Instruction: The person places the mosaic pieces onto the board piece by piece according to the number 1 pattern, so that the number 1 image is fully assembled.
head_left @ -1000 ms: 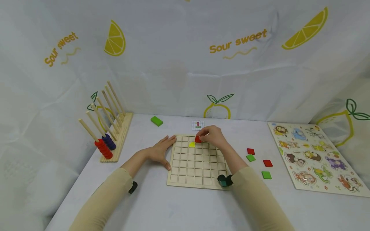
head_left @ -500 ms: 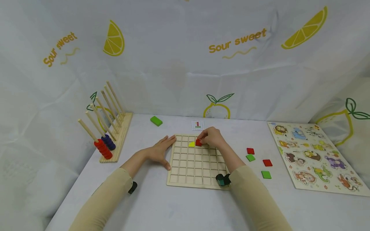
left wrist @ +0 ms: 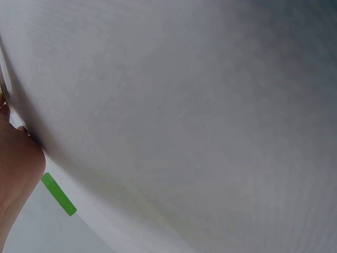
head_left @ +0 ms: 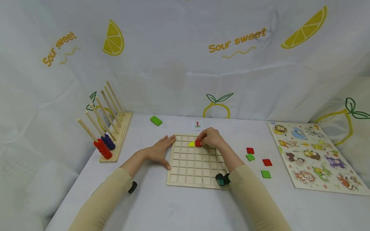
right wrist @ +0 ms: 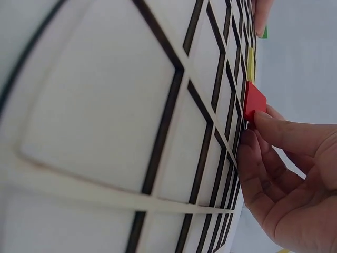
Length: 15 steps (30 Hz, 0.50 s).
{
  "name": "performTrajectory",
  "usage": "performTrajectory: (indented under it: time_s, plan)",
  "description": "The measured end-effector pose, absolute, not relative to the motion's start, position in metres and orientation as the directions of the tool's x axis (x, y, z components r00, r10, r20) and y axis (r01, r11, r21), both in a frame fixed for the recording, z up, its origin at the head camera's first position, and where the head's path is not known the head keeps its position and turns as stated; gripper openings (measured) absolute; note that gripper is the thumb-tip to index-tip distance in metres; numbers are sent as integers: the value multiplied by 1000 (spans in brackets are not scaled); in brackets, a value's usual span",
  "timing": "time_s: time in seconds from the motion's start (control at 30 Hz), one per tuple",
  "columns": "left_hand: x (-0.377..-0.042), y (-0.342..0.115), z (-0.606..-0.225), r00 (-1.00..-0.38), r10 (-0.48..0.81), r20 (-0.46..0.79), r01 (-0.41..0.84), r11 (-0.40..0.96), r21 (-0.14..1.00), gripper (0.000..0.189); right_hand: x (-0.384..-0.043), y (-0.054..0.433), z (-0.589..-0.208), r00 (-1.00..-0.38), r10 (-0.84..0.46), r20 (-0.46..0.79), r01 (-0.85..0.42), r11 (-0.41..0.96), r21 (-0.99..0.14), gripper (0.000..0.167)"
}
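Note:
A wooden grid board (head_left: 190,166) lies flat on the white table. Near its far edge, a yellow tile (head_left: 191,144) sits in one square. Just right of that, my right hand (head_left: 212,137) pinches a red square tile (head_left: 198,143) between thumb and fingers. The right wrist view shows this red tile (right wrist: 255,103) at the board's surface, beside the yellow one. My left hand (head_left: 158,151) lies with fingers spread, touching the board's left edge. In the left wrist view only part of that hand (left wrist: 18,158) shows.
Loose red tiles (head_left: 267,162) and green tiles (head_left: 266,174) lie right of the board. A picture card (head_left: 198,125) and a green block (head_left: 156,120) are behind it. A peg stand with rings (head_left: 121,134) stands left, an animal puzzle board (head_left: 292,157) far right.
My right hand has brought the red tile slightly nearer and down, level with the yellow tile. The left hand keeps its place.

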<state>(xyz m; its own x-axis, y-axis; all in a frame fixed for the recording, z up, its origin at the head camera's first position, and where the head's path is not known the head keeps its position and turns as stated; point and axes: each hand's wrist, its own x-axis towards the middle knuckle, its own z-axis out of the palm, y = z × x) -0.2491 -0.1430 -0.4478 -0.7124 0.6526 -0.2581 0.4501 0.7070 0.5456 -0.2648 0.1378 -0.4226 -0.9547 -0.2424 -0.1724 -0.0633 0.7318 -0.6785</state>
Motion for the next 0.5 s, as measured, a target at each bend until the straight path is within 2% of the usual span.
performTrajectory:
  time_s: [0.5]
  plan:
    - [-249, -143, -448, -713, 653, -256, 451, 706, 546, 131, -262, 136, -423, -952, -250, -174, -74, 744, -664, 17]
